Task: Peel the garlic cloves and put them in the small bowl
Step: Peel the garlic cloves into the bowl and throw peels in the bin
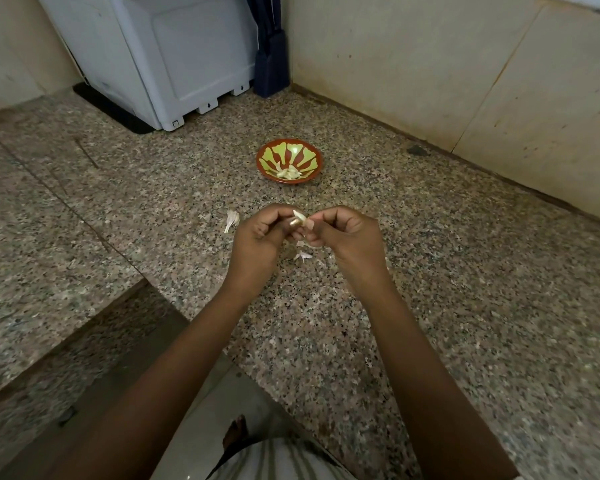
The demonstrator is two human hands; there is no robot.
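The counter (pixel 447 271) was of speckled stone, so I think a pale thing would be hard to find on it. Both hands were held above it, close together. The left hand (pixel 257 237) had its fingers curled and pinched a clove (pixel 299 217) between thumb and fingertips. The right hand (pixel 347 233), fingers also curled, pinched the same clove by what looked like a loose strip of its skin. The bowl (pixel 317 156) stood farther back, well apart from the hands, with some peeled cloves (pixel 290 173) in it. Skins (pixel 232 220) lay on the counter beside and under the hands.

In my judgement the main risk was a slip. The clove was small and probably smooth where bare, so a hard pull could shoot it out of the left pinch and over the counter's near edge. Also, a bit of skin could stay stuck and go into the bowl with it.
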